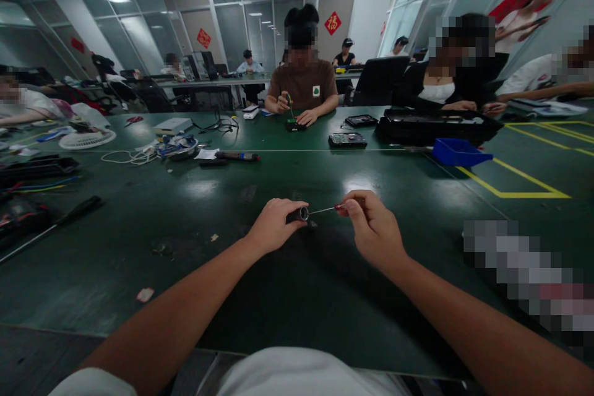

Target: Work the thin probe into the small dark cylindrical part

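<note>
My left hand [277, 223] is closed around a short black cylinder [301, 214] with a round, ringed open end that faces right. Between the fingertips of my right hand [374, 226] is a small screwdriver [340, 206] with a red handle, mostly covered by the fingers. Its thin metal shaft points left, and the tip is at the cylinder's open end; whether it reaches inside I cannot tell. A tiny pale piece [314, 224] lies on the green tabletop [288, 297] just below the shaft.
Across the table a co-worker [302, 83] handles a small device. A blue tray [461, 152] stands at the back right near a long black casing [436, 129]. On the left lie a long screwdriver [78, 209], a white fan grille [87, 139] and cables. A pixelated object lies at right.
</note>
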Available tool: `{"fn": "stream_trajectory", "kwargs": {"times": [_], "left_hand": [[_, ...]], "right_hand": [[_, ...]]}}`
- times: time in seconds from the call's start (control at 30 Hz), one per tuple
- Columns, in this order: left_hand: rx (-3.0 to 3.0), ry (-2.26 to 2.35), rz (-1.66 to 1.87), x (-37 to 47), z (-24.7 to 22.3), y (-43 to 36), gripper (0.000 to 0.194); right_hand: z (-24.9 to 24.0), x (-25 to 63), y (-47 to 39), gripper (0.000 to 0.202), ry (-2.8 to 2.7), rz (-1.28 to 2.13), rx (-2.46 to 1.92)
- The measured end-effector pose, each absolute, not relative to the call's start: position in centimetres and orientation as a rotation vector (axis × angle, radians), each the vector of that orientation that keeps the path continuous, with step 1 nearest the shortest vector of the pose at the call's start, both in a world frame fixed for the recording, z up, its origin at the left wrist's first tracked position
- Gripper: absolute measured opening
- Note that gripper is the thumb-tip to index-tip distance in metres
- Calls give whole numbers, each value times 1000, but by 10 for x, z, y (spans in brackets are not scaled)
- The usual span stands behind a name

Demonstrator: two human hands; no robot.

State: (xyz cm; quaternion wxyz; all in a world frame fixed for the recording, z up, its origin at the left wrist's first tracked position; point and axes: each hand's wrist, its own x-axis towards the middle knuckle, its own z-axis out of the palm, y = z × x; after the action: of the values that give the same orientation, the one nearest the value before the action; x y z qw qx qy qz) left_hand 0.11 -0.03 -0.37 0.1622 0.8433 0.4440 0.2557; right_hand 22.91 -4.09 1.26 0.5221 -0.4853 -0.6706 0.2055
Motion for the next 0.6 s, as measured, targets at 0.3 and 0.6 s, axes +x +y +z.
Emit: {"fn": "stream_trajectory", "kwargs": {"times": [0.3, 0.6], "left_hand": [[2238, 1309, 795, 6, -1, -2, 25], [2240, 1326, 696, 11, -2, 3, 43]], "right_hand": [[12, 230, -40, 21, -1521, 418, -1145], [15, 231, -44, 17, -1480, 376, -1059]]}}
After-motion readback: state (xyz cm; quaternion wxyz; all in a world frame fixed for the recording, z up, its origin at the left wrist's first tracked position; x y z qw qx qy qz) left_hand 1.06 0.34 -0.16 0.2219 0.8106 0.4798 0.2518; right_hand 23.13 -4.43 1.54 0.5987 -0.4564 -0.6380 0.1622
